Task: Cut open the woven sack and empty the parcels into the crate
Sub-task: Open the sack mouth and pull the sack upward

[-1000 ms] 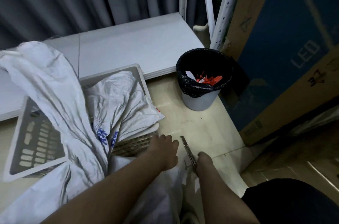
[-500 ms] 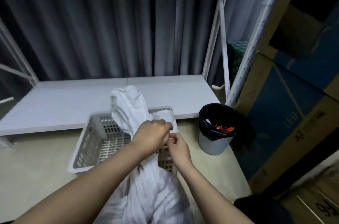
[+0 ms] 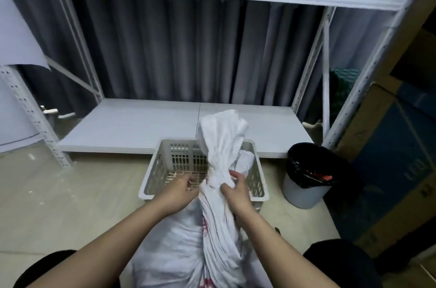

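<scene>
At the far left we see a white perforated metal shelf upright (image 3: 28, 108) standing on the pale tiled floor (image 3: 70, 193), with the low white shelf board (image 3: 141, 127) running rightward behind everything and dark grey pleated curtains (image 3: 177, 47) beyond it.

Nearer the middle, our left hand (image 3: 179, 190) reaches in from the near left, its fingers curled against the left side of the sack's gathered neck; whether it truly grasps the cloth or only rests on it, we cannot tell, since the fingertips are hidden behind the fabric.

The light grey slotted plastic crate (image 3: 165, 169) sits on the floor just beyond our hands, in front of the shelf board. The white woven sack (image 3: 219, 228) rises from between our arms, its bulky body near us and its bunched neck leaning over the near rim of the crate, with the loose top flaring up above the crate's far side. Faint red print shows on the sack near us.

Our right hand (image 3: 236, 190) clenches the twisted neck from the right, fingers wrapped round the cloth.

To the right stands a grey round bin with a black liner (image 3: 304, 191), red scraps inside, and beyond it a large brown and blue cardboard box (image 3: 396, 158).
</scene>
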`<state>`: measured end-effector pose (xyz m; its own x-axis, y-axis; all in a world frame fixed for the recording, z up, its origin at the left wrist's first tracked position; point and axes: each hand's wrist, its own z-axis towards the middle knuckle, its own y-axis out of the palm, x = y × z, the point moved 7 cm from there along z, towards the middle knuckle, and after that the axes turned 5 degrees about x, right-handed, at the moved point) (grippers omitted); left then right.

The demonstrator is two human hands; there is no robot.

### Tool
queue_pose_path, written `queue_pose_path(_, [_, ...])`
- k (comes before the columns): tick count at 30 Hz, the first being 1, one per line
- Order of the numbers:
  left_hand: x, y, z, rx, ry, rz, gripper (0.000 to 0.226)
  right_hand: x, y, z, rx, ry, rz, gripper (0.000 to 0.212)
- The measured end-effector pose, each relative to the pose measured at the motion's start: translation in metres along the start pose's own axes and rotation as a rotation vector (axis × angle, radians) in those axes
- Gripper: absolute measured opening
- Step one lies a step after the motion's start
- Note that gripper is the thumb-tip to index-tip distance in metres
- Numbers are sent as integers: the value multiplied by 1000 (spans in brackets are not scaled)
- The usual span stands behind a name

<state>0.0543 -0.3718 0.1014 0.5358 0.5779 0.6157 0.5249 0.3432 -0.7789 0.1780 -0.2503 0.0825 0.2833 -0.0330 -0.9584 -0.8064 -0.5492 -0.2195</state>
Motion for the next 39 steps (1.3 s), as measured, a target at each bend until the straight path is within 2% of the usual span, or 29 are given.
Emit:
queue_pose_path(2, [-3,0,-9,-20,-53,-202,50,-3,5,7,-47,175,352,37])
queue_pose_path(4, [2,3,-16,-74,-112,-502,63,-3,13,11,-163,381,573,40])
queue_pose_path(6, [11,8,-16,-126,-134,-750,65,-11,14,11,-236,480,629,48])
queue_pose_path(8, [9,20,-9,-125,-201,-880,84,-11,13,19,-249,494,566,38])
queue_pose_path(9, [18,20,-13,-137,-158,-861,87,-9,15,21,-252,502,527,37])
queue_pose_path(11, [37,22,-21,-81,-29,-732,68,-12,23,20,-264,440,315,39])
queue_pose_path(14, [38,23,-17,138,-6,-384,67,-12,18,32,-195,134,-336,55])
queue_pose_path(15, [38,19,-15,204,-40,-231,67,-21,8,31,-125,15,-445,53])
queue_pose_path(17, [36,20,-6,205,-156,74,68,-30,-8,29,-48,-74,-355,43])
queue_pose_path(19, [41,20,5,151,-190,288,65,-26,-7,19,-209,2,-348,47])
queue_pose_path(20, [43,21,11,96,-179,307,65,-23,-3,8,-321,48,-411,51])
queue_pose_path(22, [40,35,27,-145,-167,102,67,-16,1,-9,-458,115,-421,56])
queue_pose_path(25, [40,36,26,-380,-287,-515,31,-15,-1,-22,-575,160,-219,40])
queue_pose_path(26, [39,32,23,-407,-347,-656,30,-15,0,-24,-603,182,-169,33])
queue_pose_path(28, [45,21,21,-333,-362,-877,33,-11,5,-22,-611,163,-120,23])
queue_pose_path(29, [45,16,23,-244,-340,-991,32,-10,7,-17,-565,130,-87,22])
queue_pose_path(31, [43,12,21,-95,-311,-1153,33,-3,3,-1,-392,161,33,23])
queue_pose_path(32, [35,13,17,-40,-296,-1153,34,2,0,7,-316,208,101,24])
queue_pose_path(33, [27,13,12,1,-245,-1050,38,7,-5,15,-246,257,152,27])
queue_pose_path(34, [20,13,7,21,-187,-852,47,8,-9,18,-203,299,191,28])
queue_pose_path(36, [13,28,-2,-127,-11,-377,76,7,-15,25,-148,355,270,29])
queue_pose_path(37, [14,37,-8,-212,74,-179,80,3,-18,27,-133,370,296,30])
queue_pose_path(39, [18,43,-20,-249,182,79,73,-10,-27,32,-98,378,311,26])
